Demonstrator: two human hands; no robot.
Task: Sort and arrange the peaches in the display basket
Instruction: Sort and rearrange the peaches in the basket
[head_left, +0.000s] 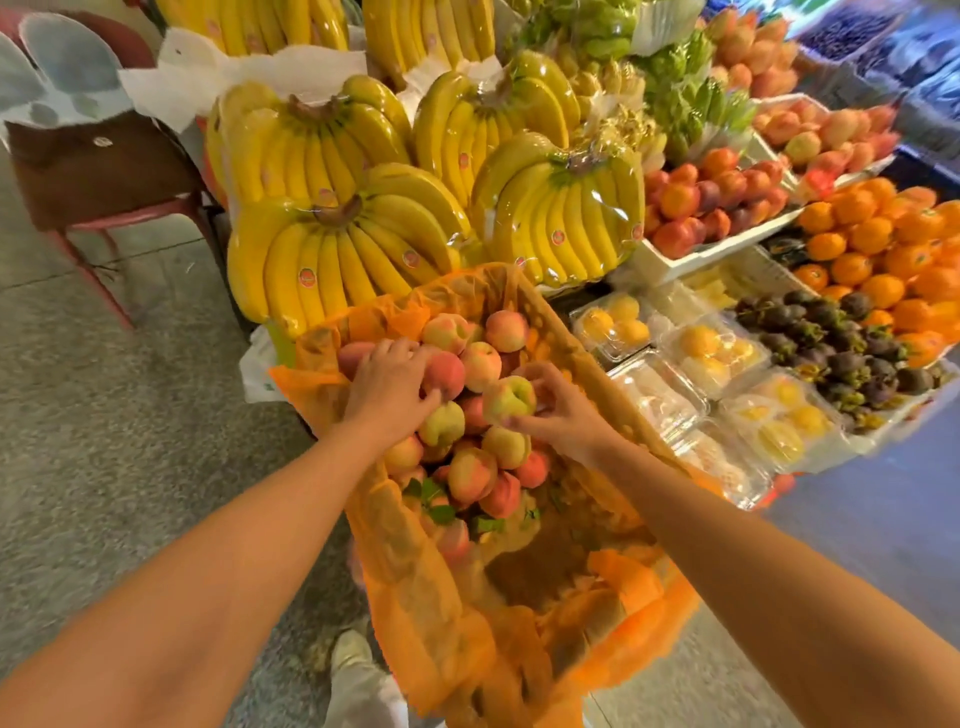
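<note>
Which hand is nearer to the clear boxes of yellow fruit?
Right. The right hand, holding a yellowish peach, is left of the boxes; the left hand, gripping a red peach, is farther off, across the basket.

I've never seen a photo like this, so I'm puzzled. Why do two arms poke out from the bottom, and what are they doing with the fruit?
The camera sits on a person's head and looks down, so you see their own arms. There is only this one view. The left hand grips a reddish peach in the pile. The right hand holds a greenish peach. The peaches lie in a basket lined with orange plastic. Behind it are bananas, and oranges to the right.
</note>
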